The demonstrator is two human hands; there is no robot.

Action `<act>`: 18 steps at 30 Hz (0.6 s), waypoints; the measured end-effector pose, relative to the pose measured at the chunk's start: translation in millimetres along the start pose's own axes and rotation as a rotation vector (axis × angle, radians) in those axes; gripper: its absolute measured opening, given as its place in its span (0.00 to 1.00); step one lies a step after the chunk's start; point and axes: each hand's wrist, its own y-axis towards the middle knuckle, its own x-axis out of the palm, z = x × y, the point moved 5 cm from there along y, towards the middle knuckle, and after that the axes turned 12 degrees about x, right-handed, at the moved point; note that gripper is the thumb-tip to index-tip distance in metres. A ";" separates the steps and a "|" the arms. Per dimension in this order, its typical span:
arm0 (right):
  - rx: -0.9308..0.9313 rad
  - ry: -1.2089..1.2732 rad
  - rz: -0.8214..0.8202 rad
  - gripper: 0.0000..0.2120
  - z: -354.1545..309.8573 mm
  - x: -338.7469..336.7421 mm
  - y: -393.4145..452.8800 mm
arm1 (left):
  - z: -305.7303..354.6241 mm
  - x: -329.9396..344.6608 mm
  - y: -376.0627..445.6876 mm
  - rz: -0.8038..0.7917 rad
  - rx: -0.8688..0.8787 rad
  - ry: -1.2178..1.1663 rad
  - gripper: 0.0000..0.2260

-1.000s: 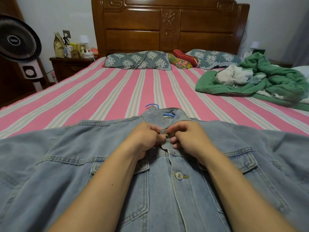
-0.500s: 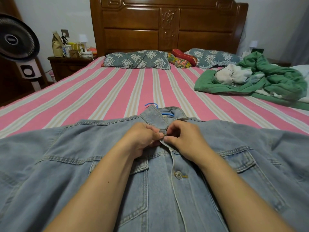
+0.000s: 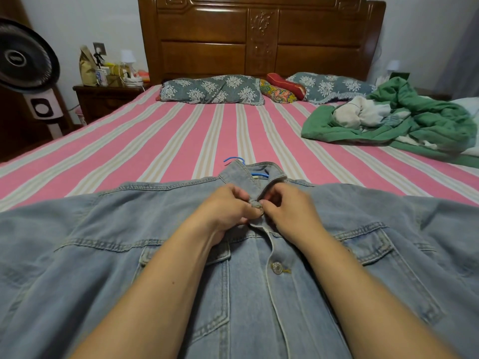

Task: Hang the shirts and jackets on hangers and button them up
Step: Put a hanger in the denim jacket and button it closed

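A light blue denim jacket [image 3: 108, 250] lies front-up across the near end of the bed, spread wide. A blue hanger [image 3: 234, 159] sits inside it, its hook poking out past the collar. My left hand [image 3: 225, 211] and my right hand [image 3: 290, 211] meet at the top of the placket just under the collar. Both pinch the denim edges around the top metal button [image 3: 260, 210], which shows between the fingertips. A second metal button [image 3: 277, 267] lower down is fastened.
The bed [image 3: 181, 141] has a pink and beige striped sheet. A green and white heap of clothes [image 3: 399, 120] lies at the right. Pillows [image 3: 210, 89] line the wooden headboard. A fan [image 3: 26, 55] and a cluttered nightstand [image 3: 103, 97] stand at the left.
My hands stayed at the collar and shifted their pinch slightly. The top button now shows between my fingertips where it was hidden before.
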 end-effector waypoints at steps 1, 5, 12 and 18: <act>0.011 -0.012 0.006 0.07 0.0 -0.3 0.1 | 0.9 0.2 0.4 0.018 0.039 0.056 0.18; 0.140 0.043 -0.018 0.10 10.6 2.1 5.3 | 9.4 3.8 -0.8 -0.048 0.295 0.313 0.20; 0.354 0.523 -0.192 0.03 20.3 5.7 4.4 | 16.4 11.6 -5.1 -0.158 0.636 0.861 0.13; 0.465 0.607 -0.174 0.04 27.0 8.9 7.1 | 16.1 10.9 -3.7 -0.046 0.461 1.061 0.07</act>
